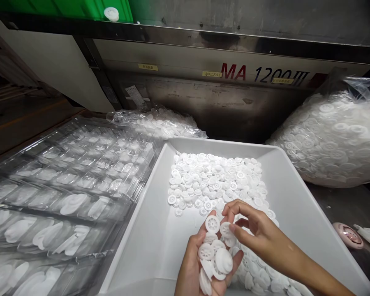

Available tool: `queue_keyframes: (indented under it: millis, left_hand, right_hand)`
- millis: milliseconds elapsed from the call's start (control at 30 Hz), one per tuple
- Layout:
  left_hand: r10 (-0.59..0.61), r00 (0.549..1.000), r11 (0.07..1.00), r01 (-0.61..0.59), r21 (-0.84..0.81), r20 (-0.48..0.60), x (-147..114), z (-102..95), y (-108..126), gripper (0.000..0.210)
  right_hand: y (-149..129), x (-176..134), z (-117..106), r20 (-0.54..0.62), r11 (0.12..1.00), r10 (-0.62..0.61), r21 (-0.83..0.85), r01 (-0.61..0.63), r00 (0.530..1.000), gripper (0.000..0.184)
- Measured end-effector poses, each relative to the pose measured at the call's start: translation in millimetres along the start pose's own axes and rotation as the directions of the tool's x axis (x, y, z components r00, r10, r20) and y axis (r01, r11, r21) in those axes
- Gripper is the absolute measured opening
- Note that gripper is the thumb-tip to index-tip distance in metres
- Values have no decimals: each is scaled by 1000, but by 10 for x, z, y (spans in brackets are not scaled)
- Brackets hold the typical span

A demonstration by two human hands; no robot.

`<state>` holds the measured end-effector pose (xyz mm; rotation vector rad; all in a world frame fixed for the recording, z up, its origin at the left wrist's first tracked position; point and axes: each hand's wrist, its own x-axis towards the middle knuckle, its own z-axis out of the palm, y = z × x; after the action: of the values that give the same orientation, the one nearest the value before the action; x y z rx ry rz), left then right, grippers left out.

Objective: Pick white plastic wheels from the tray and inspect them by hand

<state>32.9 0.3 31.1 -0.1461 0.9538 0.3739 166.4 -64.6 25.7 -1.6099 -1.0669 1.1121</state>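
My left hand [188,267] is cupped, palm up, around a handful of small white plastic wheels [206,251], some spoked and one with a smooth domed face. Over its fingertips, my right hand [249,224] pinches one white plastic wheel [226,229] between thumb and fingers. Both hands are above a large pale grey bin [144,246]. Many more such wheels [216,176] lie loose in it, heaped toward the far side and down the right. My right forearm hides part of that heap.
Clear compartment trays [80,181] with white parts are at the left. A plastic bag of white wheels [336,135] bulges at the right, and another bag [163,123] lies behind the bin. A metal ledge [203,37] crosses the back, with one wheel [111,14] by a green container [64,8].
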Motion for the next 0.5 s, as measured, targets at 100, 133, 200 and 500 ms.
queue_keyframes:
  millis: [100,133,200,500]
  left_hand:
    - [-23,998,1000,22,19,52,4,-23,19,40]
    - [-31,996,999,29,28,78,6,-32,25,39]
    - [-39,994,998,34,46,105,10,-45,34,39]
    - [-88,981,995,80,55,172,8,-49,50,44]
  right_hand:
    - [18,3,-26,1,997,32,74,-32,999,8]
    - [24,5,-33,1,995,42,96,-42,999,9]
    - [35,12,-43,-2,989,59,137,-58,998,11]
    - [98,72,-63,-40,946,177,283,-158,983,15]
